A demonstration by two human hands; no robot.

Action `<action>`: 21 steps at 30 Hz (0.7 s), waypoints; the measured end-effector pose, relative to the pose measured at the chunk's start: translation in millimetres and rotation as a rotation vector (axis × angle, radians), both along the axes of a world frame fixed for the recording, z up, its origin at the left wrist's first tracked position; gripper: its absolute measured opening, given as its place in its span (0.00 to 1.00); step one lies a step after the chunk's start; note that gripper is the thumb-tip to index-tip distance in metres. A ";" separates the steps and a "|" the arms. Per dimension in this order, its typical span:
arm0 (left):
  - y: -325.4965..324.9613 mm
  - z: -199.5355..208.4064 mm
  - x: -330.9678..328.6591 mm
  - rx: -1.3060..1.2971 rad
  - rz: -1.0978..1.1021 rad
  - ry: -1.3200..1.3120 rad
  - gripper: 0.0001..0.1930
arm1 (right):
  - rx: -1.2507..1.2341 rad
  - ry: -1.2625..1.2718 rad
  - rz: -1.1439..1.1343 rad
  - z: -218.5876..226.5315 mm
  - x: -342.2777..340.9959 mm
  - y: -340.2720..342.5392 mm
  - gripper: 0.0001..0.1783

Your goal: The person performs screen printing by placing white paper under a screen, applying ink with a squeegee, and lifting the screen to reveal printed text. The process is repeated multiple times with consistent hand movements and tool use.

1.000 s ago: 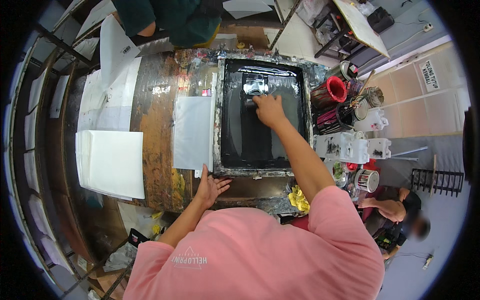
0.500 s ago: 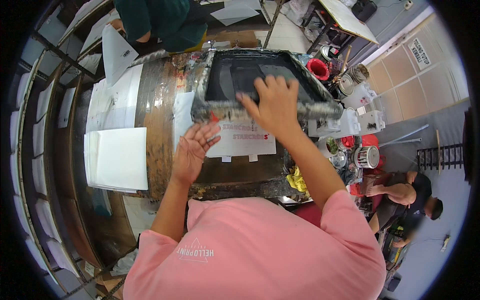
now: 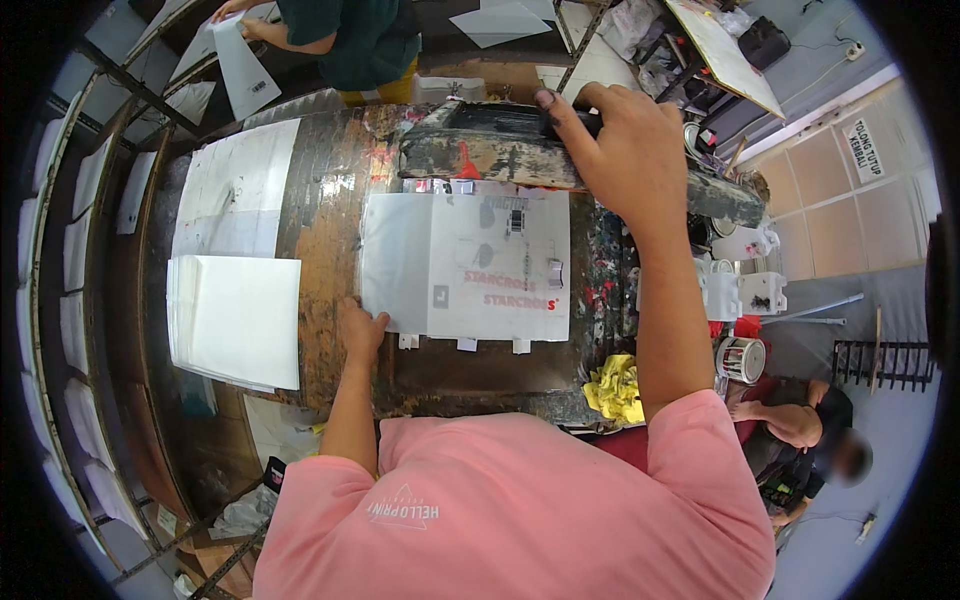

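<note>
My right hand [image 3: 635, 145] grips the near edge of an ink-smeared printing screen frame [image 3: 480, 158], thumb over the top. The frame is tilted up, so its mesh face is mostly hidden. Below it on the table lies a flat plastic sheet [image 3: 500, 260], translucent on the left and white with black and red print on the right. At the sheet's lower left corner is my left hand [image 3: 362, 332], thumb and fingers apart. Small white tabs [image 3: 467, 345] stick out along the sheet's near edge.
A stack of blank white sheets [image 3: 235, 320] lies on the left of the wooden table [image 3: 325, 220], shelves beyond. A yellow cloth [image 3: 615, 388] sits at the near right corner, a paint can [image 3: 740, 360] beyond. One person [image 3: 350, 45] works at the far side; another [image 3: 800, 425] sits at right.
The screen frame has been tilted up, uncovering more of the printed sheet. My right hand has gone from over the mesh to the frame's edge. My left hand has dropped to the sheet's corner.
</note>
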State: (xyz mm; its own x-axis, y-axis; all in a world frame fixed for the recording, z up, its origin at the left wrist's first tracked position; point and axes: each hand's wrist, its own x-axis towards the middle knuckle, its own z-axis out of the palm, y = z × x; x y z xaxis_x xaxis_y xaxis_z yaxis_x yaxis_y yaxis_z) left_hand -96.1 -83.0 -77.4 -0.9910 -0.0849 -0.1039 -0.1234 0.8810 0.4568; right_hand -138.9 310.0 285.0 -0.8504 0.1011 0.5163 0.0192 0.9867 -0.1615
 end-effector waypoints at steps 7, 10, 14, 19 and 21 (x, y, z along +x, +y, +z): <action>-5.0 18.4 -9.5 0.158 0.029 -0.040 0.10 | -0.017 0.053 0.043 1.1 -7.1 1.0 0.30; -1.6 63.7 -25.5 0.284 -0.010 0.058 0.10 | -0.017 0.049 0.031 -3.0 -6.8 3.2 0.29; -20.8 144.4 -60.0 0.307 0.017 0.097 0.12 | -0.012 0.058 0.013 -2.0 3.6 2.5 0.31; -119.8 162.7 -108.2 -0.039 -0.042 0.257 0.13 | -0.009 0.085 0.023 -14.5 19.0 -9.0 0.32; -158.4 155.9 -131.0 -0.176 0.047 0.227 0.14 | -0.005 0.063 0.028 -16.3 25.7 -13.1 0.32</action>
State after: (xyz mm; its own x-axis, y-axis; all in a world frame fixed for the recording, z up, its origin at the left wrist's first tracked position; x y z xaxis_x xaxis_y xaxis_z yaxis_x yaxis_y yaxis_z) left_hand -227.1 -241.4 78.5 -0.9817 -0.1287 0.1407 -0.0783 0.9449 0.3179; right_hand -113.2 296.9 268.7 -0.8191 0.0806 0.5680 -0.0185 0.9859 -0.1665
